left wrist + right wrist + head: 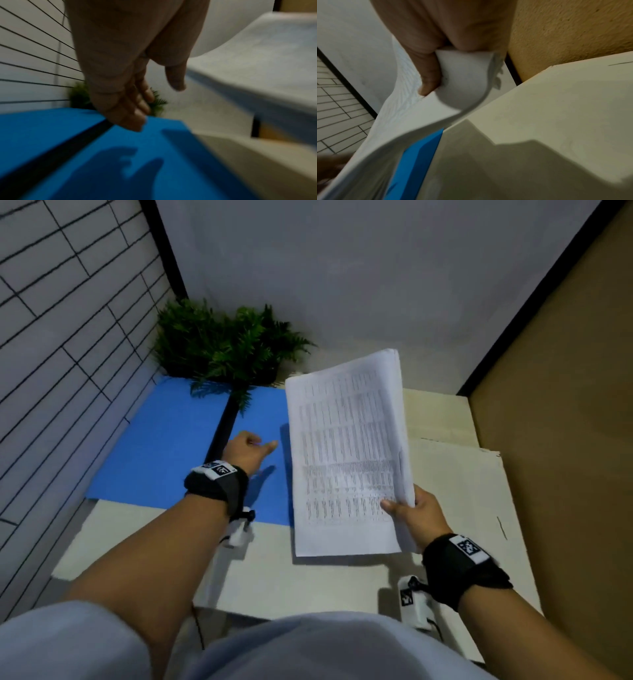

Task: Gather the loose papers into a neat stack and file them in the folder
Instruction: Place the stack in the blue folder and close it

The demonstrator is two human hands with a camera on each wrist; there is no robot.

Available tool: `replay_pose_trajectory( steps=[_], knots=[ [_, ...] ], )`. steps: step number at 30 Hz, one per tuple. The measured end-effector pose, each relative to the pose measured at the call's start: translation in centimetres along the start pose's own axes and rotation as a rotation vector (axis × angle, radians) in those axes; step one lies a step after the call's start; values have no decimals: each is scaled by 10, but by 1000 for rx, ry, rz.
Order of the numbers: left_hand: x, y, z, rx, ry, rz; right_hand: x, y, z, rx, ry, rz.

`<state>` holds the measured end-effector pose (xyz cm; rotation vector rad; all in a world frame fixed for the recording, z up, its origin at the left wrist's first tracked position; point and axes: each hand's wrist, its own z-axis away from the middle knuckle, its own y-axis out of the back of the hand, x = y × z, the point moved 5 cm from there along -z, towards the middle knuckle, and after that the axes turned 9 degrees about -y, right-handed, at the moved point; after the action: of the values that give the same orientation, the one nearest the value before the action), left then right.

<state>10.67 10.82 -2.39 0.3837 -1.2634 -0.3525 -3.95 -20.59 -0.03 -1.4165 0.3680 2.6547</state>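
A blue folder (pixel 164 440) lies open and flat on the table at the left, a black spine (pixel 224 422) down its middle. My right hand (pixel 407 513) pinches the lower right edge of a stack of printed papers (pixel 346 446) and holds it raised above the folder's right half. In the right wrist view the thumb (pixel 428 81) presses on top of the curved paper stack (pixel 412 108). My left hand (pixel 251 448) hovers over the folder (pixel 51 135) near the spine, fingers (pixel 135 115) loosely curled, holding nothing, its shadow on the blue cover.
A green fern plant (pixel 222 344) stands in the back corner, overhanging the folder's far edge. The cream table (pixel 308 583) continues to the right as cream boards (pixel 455 474). A tiled wall (pixel 51 337) runs along the left and a brown wall (pixel 565 371) along the right.
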Motion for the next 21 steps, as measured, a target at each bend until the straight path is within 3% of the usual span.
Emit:
replay_pose_trajectory(
  steps=[4,7,15,21],
  knots=[
    [-95,54,-12,33,236,-603,2,-9,-6,-34,-68,-195],
    [-119,59,-4,-45,209,-777,0,-19,-13,-24,-86,-279],
    [-112,-2,60,-262,-95,-812,1,-41,-22,-53,-142,-233],
    [-99,-51,110,-375,-143,-759,21,-42,-25,-38,-200,-251]
  ],
)
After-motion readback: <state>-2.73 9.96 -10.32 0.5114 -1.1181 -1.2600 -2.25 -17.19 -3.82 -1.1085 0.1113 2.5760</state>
